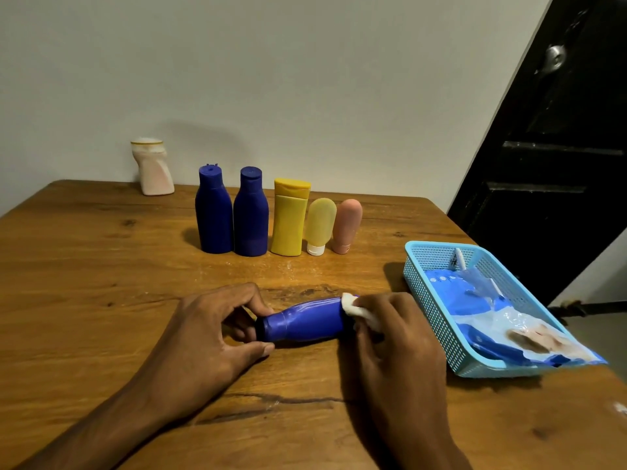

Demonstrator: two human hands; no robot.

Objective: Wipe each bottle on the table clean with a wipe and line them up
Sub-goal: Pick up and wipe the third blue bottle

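Head view of a brown wooden table [101,283] set against a pale wall. At lower centre of the frame a glossy blue plastic bottle [305,322] lies on its side on the tabletop, its dark cap end pointing toward frame left. The left hand [203,337], entering from the lower left, pinches the cap end between curled fingers above and the thumb below. The right hand [393,340], entering from the lower right, has its fingers curled round a crumpled white wipe [359,308], which it presses against the base end of the lying bottle.

Behind the hands, at centre frame, five containers stand in a row, close together: from frame left, a matte dark blue bottle with a flip cap [213,212], a second matte dark blue bottle [251,213], a yellow flat-capped bottle [289,218], a pale yellow soft tube standing on its white cap [319,225], and a pink soft tube standing cap down [346,225]. Well apart from the row, at the far edge of the table in the upper left, stands a whitish-pink angled bottle with a gold-rimmed top [152,167].

At frame right a light blue perforated plastic basket [431,313] rests on the table; a blue-and-white packet of wipes [502,320] lies in it and overhangs its near corner. A black door [549,164] fills the upper right.
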